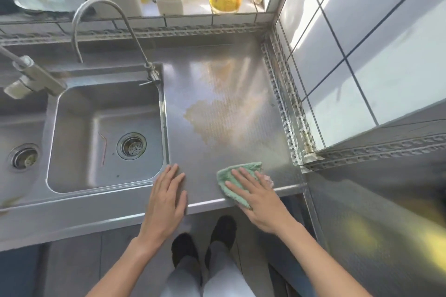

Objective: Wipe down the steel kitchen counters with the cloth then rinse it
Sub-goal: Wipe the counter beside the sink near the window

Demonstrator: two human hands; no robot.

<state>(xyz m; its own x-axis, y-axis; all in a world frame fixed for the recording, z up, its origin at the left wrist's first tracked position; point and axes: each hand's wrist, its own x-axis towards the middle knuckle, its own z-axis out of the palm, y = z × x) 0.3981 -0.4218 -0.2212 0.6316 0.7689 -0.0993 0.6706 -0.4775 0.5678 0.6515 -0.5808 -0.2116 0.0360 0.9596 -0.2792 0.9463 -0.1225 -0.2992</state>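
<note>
My right hand [259, 200] presses flat, fingers spread, on the green cloth [237, 182] at the counter's [217, 60] front edge; the stain [222, 113] lies directly ahead. My left hand [166, 196] rests open beside it.

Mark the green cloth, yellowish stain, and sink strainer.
green cloth [237, 168]: head view, upper edge beyond the fingers.
yellowish stain [217, 116]: head view, middle of patch.
round steel sink strainer [131, 146]: head view, centre.

Single head-worn wide-angle view, looking steeply down from close above, counter [229, 103] front edge, sink [106, 132] at left
</note>
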